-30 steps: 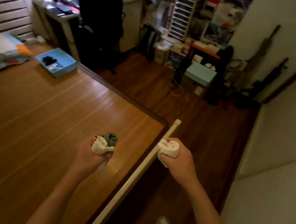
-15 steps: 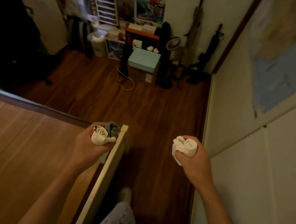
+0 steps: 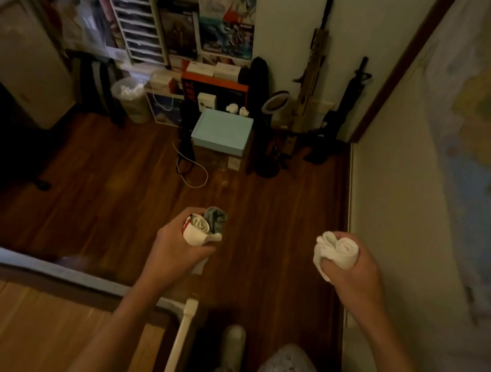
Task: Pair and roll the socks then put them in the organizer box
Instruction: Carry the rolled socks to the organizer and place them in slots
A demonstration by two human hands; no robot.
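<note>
White sock roll (image 3: 338, 250) gripped in right hand (image 3: 352, 272); two rolls (image 3: 204, 227) in left hand (image 3: 179, 247).

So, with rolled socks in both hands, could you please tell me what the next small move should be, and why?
Probably a step forward toward the pale blue box by the wall, if that is the organizer. The left hand grips a red-trimmed white roll and a grey roll, the right hand a plain white roll; all look rolled, and none is stowed yet.
</note>
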